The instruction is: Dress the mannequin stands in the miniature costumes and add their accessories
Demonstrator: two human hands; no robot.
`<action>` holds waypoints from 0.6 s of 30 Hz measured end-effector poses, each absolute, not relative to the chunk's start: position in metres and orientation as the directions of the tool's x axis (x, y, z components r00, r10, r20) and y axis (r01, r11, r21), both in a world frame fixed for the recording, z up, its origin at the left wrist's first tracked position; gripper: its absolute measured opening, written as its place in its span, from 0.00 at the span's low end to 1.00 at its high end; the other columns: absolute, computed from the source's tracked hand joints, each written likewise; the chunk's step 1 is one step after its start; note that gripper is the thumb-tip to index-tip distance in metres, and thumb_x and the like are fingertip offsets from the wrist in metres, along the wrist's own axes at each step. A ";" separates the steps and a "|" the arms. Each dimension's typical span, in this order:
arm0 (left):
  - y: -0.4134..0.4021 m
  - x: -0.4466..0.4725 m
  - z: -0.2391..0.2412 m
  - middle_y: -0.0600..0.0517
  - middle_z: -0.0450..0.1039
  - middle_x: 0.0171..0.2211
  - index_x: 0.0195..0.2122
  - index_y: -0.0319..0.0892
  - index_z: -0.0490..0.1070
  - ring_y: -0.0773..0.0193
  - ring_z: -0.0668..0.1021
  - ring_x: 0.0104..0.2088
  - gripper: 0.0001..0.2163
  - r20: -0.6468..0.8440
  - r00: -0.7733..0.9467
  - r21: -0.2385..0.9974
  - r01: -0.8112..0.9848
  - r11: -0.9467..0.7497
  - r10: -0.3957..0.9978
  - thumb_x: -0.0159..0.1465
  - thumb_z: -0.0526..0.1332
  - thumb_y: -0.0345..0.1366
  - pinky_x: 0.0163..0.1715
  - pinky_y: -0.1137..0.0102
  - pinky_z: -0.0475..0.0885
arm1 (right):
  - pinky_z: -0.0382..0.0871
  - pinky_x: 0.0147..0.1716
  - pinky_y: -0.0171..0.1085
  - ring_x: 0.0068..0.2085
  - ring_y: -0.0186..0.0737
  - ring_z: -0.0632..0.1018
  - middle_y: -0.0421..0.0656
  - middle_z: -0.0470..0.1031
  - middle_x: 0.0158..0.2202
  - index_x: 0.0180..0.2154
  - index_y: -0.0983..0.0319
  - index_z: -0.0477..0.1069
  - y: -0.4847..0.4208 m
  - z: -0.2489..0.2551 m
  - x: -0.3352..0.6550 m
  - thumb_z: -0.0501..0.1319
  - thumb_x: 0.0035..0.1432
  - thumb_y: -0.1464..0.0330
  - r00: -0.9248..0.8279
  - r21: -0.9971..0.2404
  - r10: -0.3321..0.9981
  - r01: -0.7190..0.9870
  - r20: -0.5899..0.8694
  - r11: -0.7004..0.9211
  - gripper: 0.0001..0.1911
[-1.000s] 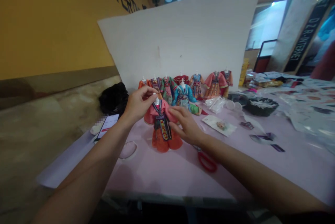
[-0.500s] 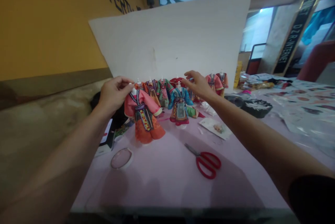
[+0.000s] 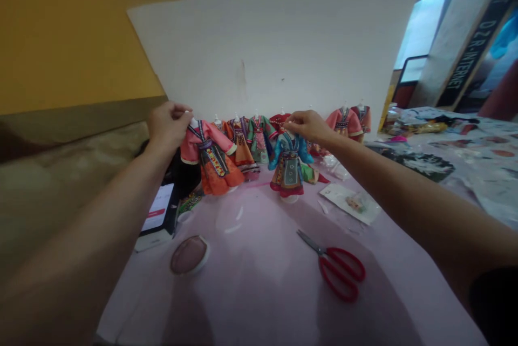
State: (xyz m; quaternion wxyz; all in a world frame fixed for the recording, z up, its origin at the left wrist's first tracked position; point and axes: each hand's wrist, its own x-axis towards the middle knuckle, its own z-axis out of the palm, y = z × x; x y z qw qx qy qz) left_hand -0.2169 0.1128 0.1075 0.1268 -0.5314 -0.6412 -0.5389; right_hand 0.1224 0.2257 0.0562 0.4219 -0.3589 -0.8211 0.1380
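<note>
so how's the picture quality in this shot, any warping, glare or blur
In the head view, wide-angle warping slants the white board and stretches the left forearm; soft shadows lie over the pink table cover; glare whitens the plastic sheets; the pink-and-orange doll outfit and blue doll outfit look fairly sharp.

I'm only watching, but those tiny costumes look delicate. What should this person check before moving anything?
1. Left hand holding the coral robe at its top: ok.
2. Coral robe upright: not ok, it leans.
3. Right hand secure on the blue robe: cannot tell; its fingers are at the neck.
4. Red-handled scissors away from both hands: ok.
5. Phone away from the table edge: not ok, it sits at the edge.
6. Back-row robes standing: ok.
</note>
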 end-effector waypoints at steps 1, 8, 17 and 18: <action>0.118 -0.220 0.108 0.48 0.80 0.37 0.46 0.33 0.78 0.67 0.75 0.32 0.12 0.738 -0.413 0.552 0.825 -0.124 0.534 0.62 0.63 0.30 0.36 0.71 0.71 | 0.55 0.29 0.37 0.26 0.32 0.63 0.37 0.65 0.22 0.27 0.65 0.75 0.227 0.057 0.121 0.63 0.60 0.66 -0.402 -0.515 0.705 0.488 0.584 0.705 0.11; 0.147 -0.233 0.107 0.45 0.81 0.41 0.49 0.29 0.77 0.67 0.76 0.36 0.14 0.770 -0.423 0.510 0.858 -0.063 0.478 0.65 0.61 0.30 0.39 0.72 0.70 | 0.63 0.34 0.39 0.31 0.36 0.71 0.43 0.74 0.27 0.34 0.70 0.78 0.247 0.094 0.114 0.63 0.60 0.71 -0.369 -0.468 0.662 0.492 0.652 0.734 0.08; 0.172 -0.240 0.096 0.47 0.82 0.43 0.46 0.34 0.78 0.61 0.80 0.41 0.11 0.755 -0.440 0.507 0.862 -0.009 0.486 0.64 0.60 0.30 0.47 0.66 0.72 | 0.68 0.46 0.46 0.42 0.46 0.76 0.48 0.77 0.34 0.35 0.69 0.78 0.281 0.105 0.073 0.59 0.58 0.74 -0.351 -0.346 0.574 0.533 0.740 0.772 0.08; 0.174 -0.240 0.094 0.48 0.82 0.42 0.45 0.35 0.77 0.61 0.80 0.42 0.10 0.752 -0.440 0.510 0.860 -0.010 0.492 0.64 0.60 0.30 0.47 0.66 0.72 | 0.68 0.46 0.46 0.42 0.46 0.76 0.48 0.77 0.34 0.35 0.68 0.78 0.283 0.102 0.068 0.59 0.59 0.74 -0.345 -0.352 0.582 0.539 0.736 0.765 0.08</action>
